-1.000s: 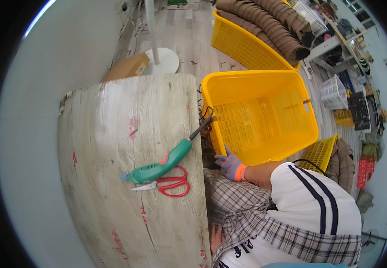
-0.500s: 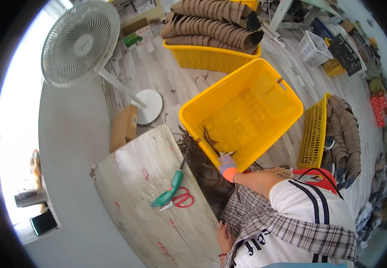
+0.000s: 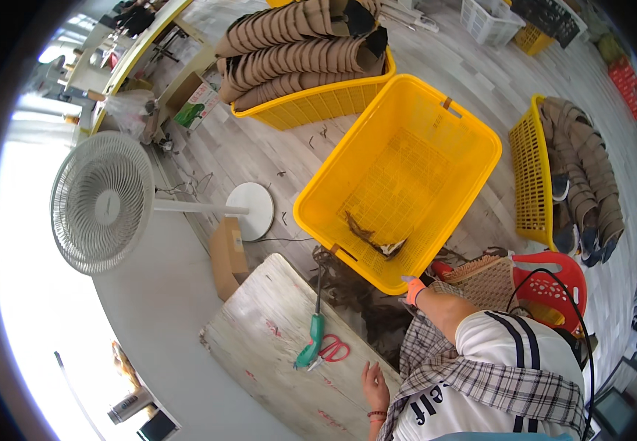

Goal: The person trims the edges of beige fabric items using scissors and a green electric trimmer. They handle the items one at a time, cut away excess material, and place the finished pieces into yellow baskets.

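My right hand [image 3: 413,290], in a glove with an orange cuff and greyish fingers, is at the near corner of a large yellow plastic basket [image 3: 326,180]. Its fingers are mostly hidden, so whether they grip the rim cannot be told. Inside the basket's near end lie brown scraps [image 3: 360,229] and a small whitish piece [image 3: 392,248]. My bare left hand [image 3: 375,386], fingers apart and holding nothing, is by the near edge of a worn pale table [image 3: 260,331]. On that table rest a green-handled corded tool [image 3: 311,339] and red-handled scissors [image 3: 335,348].
Brown ribbed rolls fill another yellow basket [image 3: 318,105] behind and a third basket [image 3: 530,176] at right. A white fan [image 3: 105,206] and a cardboard box [image 3: 228,253] stand left. Dark scraps [image 3: 377,316] lie below the table's edge. A red chair [image 3: 554,287] is beside me.
My right hand has drawn back from the scraps inside the basket to its near corner. My left hand's fingers are raised more. The whole view has shifted, showing more of the room at upper left.
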The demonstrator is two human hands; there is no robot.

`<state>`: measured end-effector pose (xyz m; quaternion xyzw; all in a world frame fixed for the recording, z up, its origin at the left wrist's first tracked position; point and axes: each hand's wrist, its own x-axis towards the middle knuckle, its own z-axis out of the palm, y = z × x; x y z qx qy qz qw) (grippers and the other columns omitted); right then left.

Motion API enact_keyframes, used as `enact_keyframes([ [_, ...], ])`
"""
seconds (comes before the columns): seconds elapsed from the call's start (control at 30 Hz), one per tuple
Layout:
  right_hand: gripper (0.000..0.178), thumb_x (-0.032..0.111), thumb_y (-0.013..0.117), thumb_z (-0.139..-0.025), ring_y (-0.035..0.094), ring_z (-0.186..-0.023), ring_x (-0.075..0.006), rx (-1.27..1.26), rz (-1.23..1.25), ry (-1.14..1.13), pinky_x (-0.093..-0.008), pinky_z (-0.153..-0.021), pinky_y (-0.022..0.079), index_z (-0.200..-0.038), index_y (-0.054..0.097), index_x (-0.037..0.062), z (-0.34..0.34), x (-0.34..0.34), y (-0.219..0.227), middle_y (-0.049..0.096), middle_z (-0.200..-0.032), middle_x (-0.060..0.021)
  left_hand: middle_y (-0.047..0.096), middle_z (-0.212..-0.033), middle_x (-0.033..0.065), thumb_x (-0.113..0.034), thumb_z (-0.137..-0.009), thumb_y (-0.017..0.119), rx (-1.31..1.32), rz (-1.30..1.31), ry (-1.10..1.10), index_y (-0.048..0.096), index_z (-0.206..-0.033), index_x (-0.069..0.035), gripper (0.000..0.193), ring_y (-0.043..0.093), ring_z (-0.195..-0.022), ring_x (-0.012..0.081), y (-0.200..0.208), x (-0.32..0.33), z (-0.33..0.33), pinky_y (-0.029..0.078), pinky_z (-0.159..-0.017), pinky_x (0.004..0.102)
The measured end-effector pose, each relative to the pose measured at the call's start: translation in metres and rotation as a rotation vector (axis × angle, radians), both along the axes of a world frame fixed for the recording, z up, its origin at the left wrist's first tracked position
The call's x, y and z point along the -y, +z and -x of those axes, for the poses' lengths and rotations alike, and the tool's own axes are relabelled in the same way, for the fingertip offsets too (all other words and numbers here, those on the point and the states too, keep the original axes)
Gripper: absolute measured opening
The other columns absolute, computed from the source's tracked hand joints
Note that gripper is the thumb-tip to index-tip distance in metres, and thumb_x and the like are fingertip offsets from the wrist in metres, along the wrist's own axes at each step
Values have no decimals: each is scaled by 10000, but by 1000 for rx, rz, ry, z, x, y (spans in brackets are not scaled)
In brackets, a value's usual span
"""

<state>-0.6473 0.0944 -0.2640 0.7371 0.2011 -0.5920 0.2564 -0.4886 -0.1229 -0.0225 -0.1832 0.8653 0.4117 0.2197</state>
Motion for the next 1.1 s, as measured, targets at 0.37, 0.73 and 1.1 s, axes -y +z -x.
enact_keyframes([
  [0.37,302,247,420,-919,483,-1069,-306,-407,-366,463,-406,-857,395,-1083,619,88,23,-23,44,572,-1141,-84,520,-1160,118,-128,-861,567,267,-444,381,499,-1199,-31,358,559,-995,231,-43,-16,143,475,-786,331],
  [0.73,271,175,553,-848,556,-941,-254,-283,-69,-123,-458,-700,464,-1102,567,84,34,-163,19,572,-1122,-67,230,-1422,201,-413,-949,274,706,-876,191,178,-1391,-97,552,152,-1336,361,-10,-128,358,207,-1042,539],
  [1.1,195,159,498,-890,559,-874,-257,-566,-850,1578,-357,-758,458,-783,638,74,63,-251,157,609,-936,-94,499,-1147,173,-271,-884,532,758,-312,176,456,-1167,-69,356,495,-975,303,26,-274,438,419,-830,519],
])
